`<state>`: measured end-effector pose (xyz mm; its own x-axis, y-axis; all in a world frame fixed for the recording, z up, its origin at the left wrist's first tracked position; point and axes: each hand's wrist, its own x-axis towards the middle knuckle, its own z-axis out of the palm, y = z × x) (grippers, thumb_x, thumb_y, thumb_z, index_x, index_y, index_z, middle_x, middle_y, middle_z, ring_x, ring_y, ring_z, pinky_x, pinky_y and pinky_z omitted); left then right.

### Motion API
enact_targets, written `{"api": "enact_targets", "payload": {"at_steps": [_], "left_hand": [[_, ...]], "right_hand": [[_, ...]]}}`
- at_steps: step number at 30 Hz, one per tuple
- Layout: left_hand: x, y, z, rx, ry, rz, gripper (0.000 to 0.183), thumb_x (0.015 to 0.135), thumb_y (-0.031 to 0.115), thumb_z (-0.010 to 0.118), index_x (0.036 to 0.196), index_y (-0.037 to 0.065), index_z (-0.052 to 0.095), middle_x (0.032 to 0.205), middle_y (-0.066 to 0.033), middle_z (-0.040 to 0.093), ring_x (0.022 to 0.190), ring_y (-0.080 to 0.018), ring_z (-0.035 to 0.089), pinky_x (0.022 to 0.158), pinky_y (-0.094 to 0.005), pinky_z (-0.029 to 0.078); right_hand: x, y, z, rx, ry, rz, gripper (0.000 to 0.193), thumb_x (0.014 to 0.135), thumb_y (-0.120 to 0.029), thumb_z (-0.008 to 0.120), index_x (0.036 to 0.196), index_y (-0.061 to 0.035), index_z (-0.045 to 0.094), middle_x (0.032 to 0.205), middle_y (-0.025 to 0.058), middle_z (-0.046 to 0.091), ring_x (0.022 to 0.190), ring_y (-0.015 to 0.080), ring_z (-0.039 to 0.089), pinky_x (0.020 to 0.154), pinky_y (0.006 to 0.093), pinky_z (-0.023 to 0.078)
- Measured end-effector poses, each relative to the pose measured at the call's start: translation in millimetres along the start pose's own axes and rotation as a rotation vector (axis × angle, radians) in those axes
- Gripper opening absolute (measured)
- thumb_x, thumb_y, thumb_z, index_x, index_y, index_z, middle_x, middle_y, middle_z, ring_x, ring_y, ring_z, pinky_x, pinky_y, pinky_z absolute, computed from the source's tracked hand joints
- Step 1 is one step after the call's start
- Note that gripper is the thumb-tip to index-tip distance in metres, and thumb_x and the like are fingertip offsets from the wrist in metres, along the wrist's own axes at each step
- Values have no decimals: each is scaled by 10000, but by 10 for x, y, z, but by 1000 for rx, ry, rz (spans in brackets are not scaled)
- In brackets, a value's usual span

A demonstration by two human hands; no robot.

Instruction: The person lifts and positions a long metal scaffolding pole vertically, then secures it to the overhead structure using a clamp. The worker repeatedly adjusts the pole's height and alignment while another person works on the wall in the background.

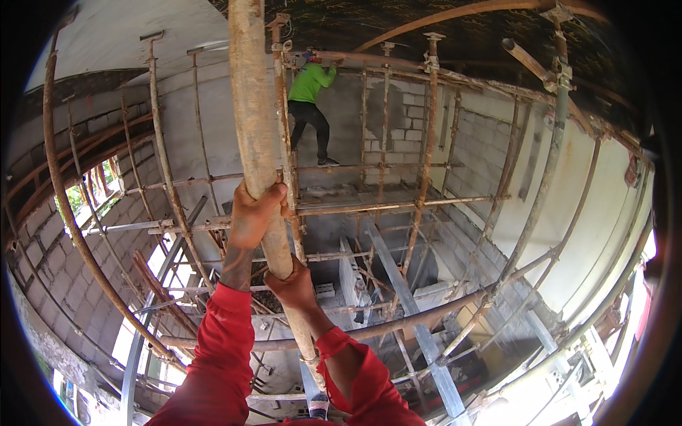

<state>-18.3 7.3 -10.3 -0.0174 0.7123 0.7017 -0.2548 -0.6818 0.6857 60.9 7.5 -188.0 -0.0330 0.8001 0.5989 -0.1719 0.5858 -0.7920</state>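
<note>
A thick, rust-stained scaffold pipe runs from the top edge down past my arms, slightly tilted. My left hand is closed around it near the middle of the view. Lower down, my right hand also grips the pipe, with its fingers partly hidden behind it. Both my arms wear red sleeves. Just behind the pipe stands a thinner upright scaffold post. The pipe's lower end shows between my forearms, close to my shoe.
A person in a green top stands on the scaffold ahead, arms raised toward the ceiling. Rusty uprights and crossbars surround me. Metal planks slope across the framework below. Block walls and a window opening lie left.
</note>
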Motion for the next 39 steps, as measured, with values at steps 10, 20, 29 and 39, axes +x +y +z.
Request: {"api": "enact_targets", "payload": {"at_steps": [10, 20, 29, 39], "left_hand": [[-12, 23, 10, 7, -23, -9, 155, 933, 80, 692, 1024, -2, 598, 779, -60, 600, 662, -157, 596, 565, -313, 517], [-7, 41, -2, 43, -5, -4, 213, 916, 130, 723, 1033, -1, 602, 778, -77, 620, 627, -173, 605, 578, -323, 514], [-2, 8, -29, -57, -40, 6, 187, 922, 74, 724, 1036, -22, 610, 845, -80, 634, 667, -161, 606, 577, -327, 524], [-16, 48, 10, 4, -12, -8, 218, 911, 122, 726, 1035, -8, 602, 787, -75, 613, 628, -166, 597, 572, -325, 508]], "right_hand": [[-4, 3, -5, -57, 6, 1, 285, 809, -112, 742, 1036, 34, 650, 858, 59, 712, 797, 101, 652, 727, 297, 544], [5, -69, -16, -27, -31, 24, 291, 806, -98, 736, 1056, 23, 650, 891, 49, 710, 829, 93, 643, 755, 291, 541], [-12, -18, 8, 27, -6, -9, 300, 800, -107, 740, 1049, 26, 640, 888, 68, 703, 821, 107, 638, 750, 302, 539], [11, -12, -19, -37, -26, -3, 352, 780, -156, 745, 1060, 31, 643, 874, 154, 716, 822, 155, 674, 739, 338, 551]]}}
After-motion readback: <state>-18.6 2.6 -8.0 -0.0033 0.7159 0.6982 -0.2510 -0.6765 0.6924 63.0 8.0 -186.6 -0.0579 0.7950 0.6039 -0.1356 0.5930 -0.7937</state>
